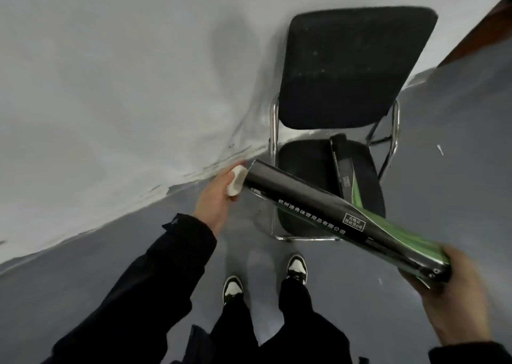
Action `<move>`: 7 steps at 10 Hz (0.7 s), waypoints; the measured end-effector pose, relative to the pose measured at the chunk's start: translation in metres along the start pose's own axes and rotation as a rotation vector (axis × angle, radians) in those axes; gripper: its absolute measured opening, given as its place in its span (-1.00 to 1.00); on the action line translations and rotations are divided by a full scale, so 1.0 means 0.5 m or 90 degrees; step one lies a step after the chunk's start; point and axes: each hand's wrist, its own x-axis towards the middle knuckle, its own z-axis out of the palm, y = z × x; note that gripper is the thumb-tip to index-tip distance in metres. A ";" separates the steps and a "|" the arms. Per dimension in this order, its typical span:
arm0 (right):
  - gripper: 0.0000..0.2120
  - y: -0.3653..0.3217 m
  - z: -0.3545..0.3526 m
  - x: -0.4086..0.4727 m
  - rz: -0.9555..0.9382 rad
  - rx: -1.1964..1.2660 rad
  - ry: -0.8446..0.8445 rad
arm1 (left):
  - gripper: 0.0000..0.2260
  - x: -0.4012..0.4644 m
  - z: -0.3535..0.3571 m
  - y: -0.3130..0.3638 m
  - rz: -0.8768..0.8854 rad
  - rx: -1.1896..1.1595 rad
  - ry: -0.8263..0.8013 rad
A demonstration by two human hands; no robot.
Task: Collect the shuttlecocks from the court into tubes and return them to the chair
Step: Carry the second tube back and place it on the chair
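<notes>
Now my right hand point(454, 289) gripping the black tube point(332, 211) at lower right, left hand point(216, 197) pinching its white cap point(237, 180), second tube point(345, 167) lying on the chair point(354, 67).

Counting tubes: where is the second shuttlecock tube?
The second black-and-green cardboard tube lies on the black chair seat, right side, beyond the held tube.

Glossy black tube point(327, 211), white plastic cap point(237, 180), matt black cloth chair point(354, 67) on shiny metal frame point(273, 131), smooth grey floor point(138, 239)
</notes>
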 end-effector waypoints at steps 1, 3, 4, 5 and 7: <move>-0.39 -0.116 0.025 0.028 0.085 0.196 0.040 | -0.73 -0.023 0.070 0.069 0.059 -0.007 -0.010; -0.72 -0.210 0.035 0.033 -0.022 0.138 -0.036 | -0.61 -0.063 0.153 0.163 0.190 0.067 -0.019; -0.59 -0.238 0.032 0.029 -0.014 0.148 -0.053 | -0.67 -0.069 0.174 0.185 0.257 0.180 -0.045; -0.55 -0.248 0.033 0.023 0.003 0.157 -0.068 | -0.62 -0.074 0.199 0.199 0.329 0.303 -0.064; -0.69 -0.226 0.024 0.028 0.025 0.191 -0.080 | -0.55 -0.070 0.233 0.195 0.381 0.366 -0.094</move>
